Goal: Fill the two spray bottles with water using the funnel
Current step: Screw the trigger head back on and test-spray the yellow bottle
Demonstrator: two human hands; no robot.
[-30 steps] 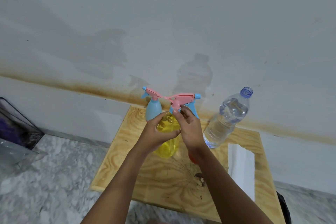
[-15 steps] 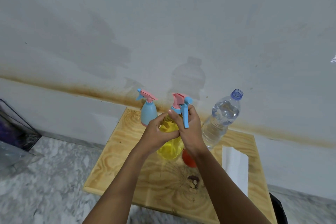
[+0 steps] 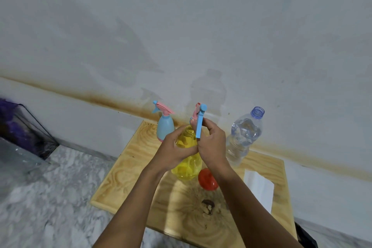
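The left hand (image 3: pixel 173 151) wraps round the upper body of the yellow bottle (image 3: pixel 187 167), fingers curled across its front and thumb on the near side. The bottle stands on the wooden board (image 3: pixel 128 167), about mid-board, and looks see-through. The right hand (image 3: pixel 211 145) closes its fingers round the base of the spray head (image 3: pixel 198 119) at the bottle's neck; the pink head rises above the fingers and its blue trigger hangs down in front of them. Whether the head is screwed tight or loose on the neck I cannot tell. The two hands touch each other at the bottle's shoulder.

The blue bottle (image 3: pixel 165 129) stands at the back left of the board, close to the wall (image 3: pixel 181 26), with its own pink and blue spray head on and the nozzle pointing left. It is just behind the left hand, apart from the yellow bottle. The water bottle (image 3: pixel 243 139) stands at the back right, clear plastic, uncapped, holding water. A red funnel (image 3: pixel 207 181) lies on the board just right of the yellow bottle's foot, partly hidden by the right forearm. A white folded paper (image 3: pixel 258 185) lies on the right side of the board.

The board rests on a grey marbled surface (image 3: pixel 50 197). At the far left sits a black wire basket (image 3: pixel 30 133) with something purple in it
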